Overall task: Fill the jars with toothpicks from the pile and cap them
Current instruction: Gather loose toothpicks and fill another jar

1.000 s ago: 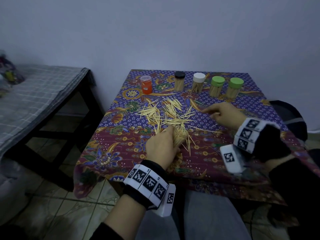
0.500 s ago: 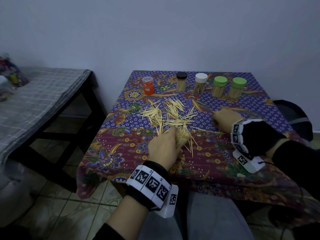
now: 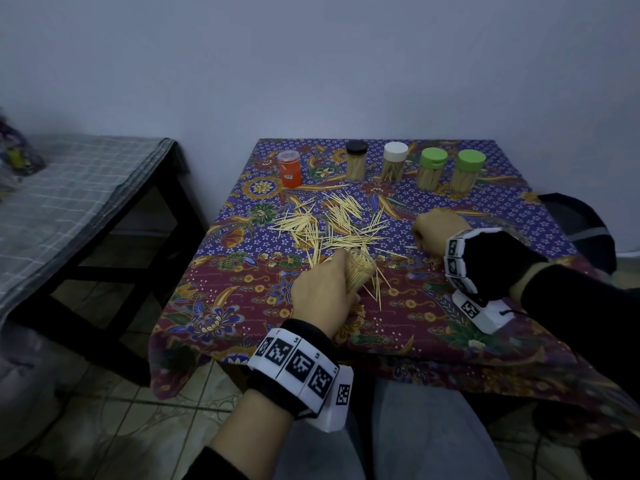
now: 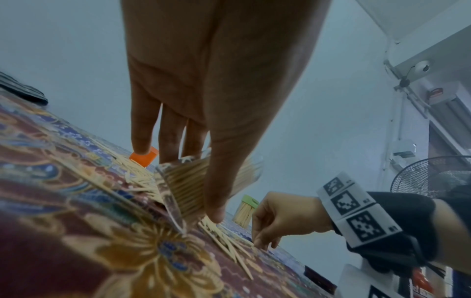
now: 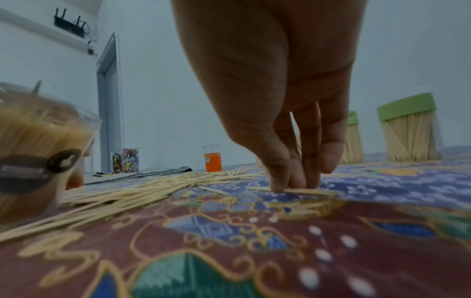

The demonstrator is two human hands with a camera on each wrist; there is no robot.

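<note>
My left hand (image 3: 325, 289) grips a clear open jar (image 3: 360, 270) packed with toothpicks, tilted on the cloth; in the left wrist view my thumb and fingers wrap the jar (image 4: 183, 187). Just beyond it a loose pile of toothpicks (image 3: 332, 226) is scattered across the middle of the table. To the right of the pile my right hand (image 3: 438, 233) is down on the cloth. In the right wrist view its fingertips (image 5: 288, 181) pinch a toothpick (image 5: 305, 190) lying flat on the cloth. The held jar (image 5: 33, 153) shows at the left of that view.
Along the table's far edge stand an orange jar (image 3: 290, 168), a black-capped jar (image 3: 356, 164), a white-capped jar (image 3: 394, 161) and two green-capped jars (image 3: 433, 168) (image 3: 467, 169), the capped ones holding toothpicks. A dark bench with a checked cloth (image 3: 69, 188) stands left of the table (image 3: 221, 306).
My right hand has drawn back from the pile's right edge toward me and come down onto the cloth over a stray toothpick. The left hand holds the jar in the same place.
</note>
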